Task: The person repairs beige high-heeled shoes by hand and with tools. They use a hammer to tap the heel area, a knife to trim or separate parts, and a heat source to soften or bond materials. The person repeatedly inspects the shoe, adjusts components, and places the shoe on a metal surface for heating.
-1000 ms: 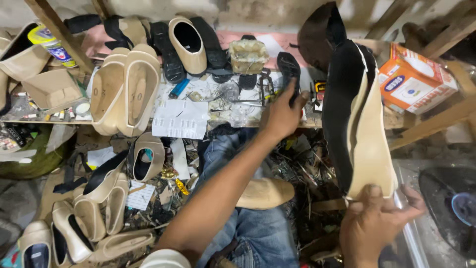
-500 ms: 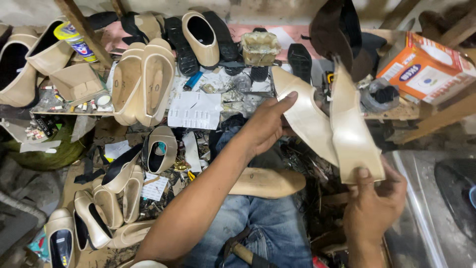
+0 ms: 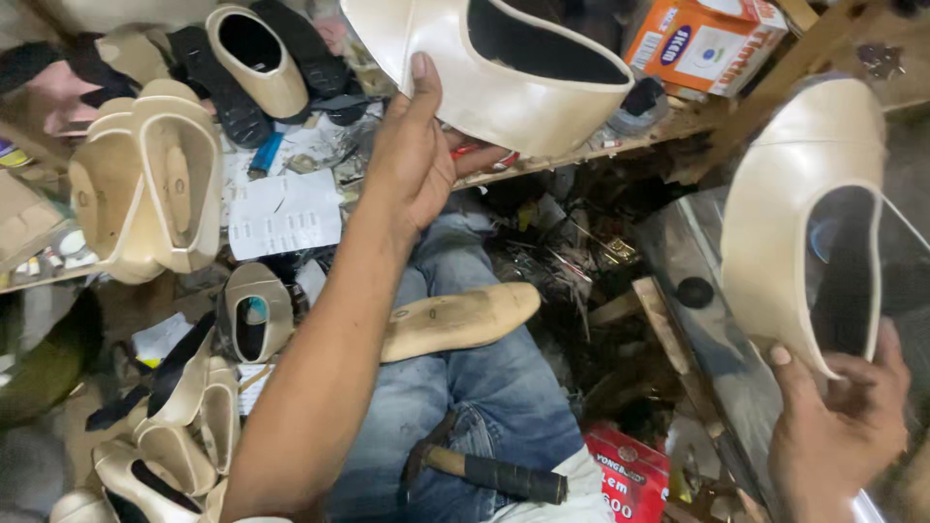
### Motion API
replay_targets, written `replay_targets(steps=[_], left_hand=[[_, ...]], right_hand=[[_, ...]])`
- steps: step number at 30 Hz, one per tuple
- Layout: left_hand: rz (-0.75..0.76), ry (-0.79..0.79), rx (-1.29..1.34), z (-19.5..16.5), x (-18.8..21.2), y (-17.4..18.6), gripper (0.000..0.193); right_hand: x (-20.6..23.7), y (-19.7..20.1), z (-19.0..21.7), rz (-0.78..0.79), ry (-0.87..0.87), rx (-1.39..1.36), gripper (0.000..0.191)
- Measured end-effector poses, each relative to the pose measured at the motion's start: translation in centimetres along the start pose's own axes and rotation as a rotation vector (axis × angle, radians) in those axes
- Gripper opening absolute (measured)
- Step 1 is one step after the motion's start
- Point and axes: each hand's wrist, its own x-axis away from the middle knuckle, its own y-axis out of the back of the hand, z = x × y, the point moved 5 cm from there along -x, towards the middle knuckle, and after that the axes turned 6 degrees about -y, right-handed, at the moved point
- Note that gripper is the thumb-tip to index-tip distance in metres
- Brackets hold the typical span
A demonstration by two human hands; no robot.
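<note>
Since the earlier frames the two cream shoe uppers are separated. The left hand point(image 3: 412, 160) grips one cream upper point(image 3: 484, 73) at 12 o'clock; the right hand point(image 3: 838, 431) grips the other upper point(image 3: 775, 213) at 3 o'clock. A wooden last point(image 3: 455, 320) lies on the lap, a hammer point(image 3: 494, 475) below it. Step in hand: comparing the pair; fitting either upper requires a free hand for the last.

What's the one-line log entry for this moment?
left hand: holds cream shoe upper | right hand: holds second cream upper | wooden last on lap

We note the two cream shoe uppers, formerly together in our right hand point(image 3: 838, 426), now separated. Left hand point(image 3: 412, 160) now holds one upper point(image 3: 484, 73); right hand keeps the other upper point(image 3: 790, 213).
</note>
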Motion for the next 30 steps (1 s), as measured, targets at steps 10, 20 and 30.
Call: replay_targets(steps=[10, 20, 30], left_hand=[[-0.354, 0.207, 0.101, 8.0, -6.4, -0.5, 0.062], [-0.035, 0.359, -0.654, 3.4, 7.9, 1.4, 0.046], [0.179, 0.481, -1.246, -1.4, 21.6, 6.5, 0.073]], right_hand=[[-0.6, 9.7, -7.7, -0.195, -0.158, 0.71, 0.035], [-0.2, 11.1, -10.0, -0.16, -0.124, 0.646, 0.033], [-4.5, 7.2, -10.9, -0.083, -0.388, 0.335, 0.036]])
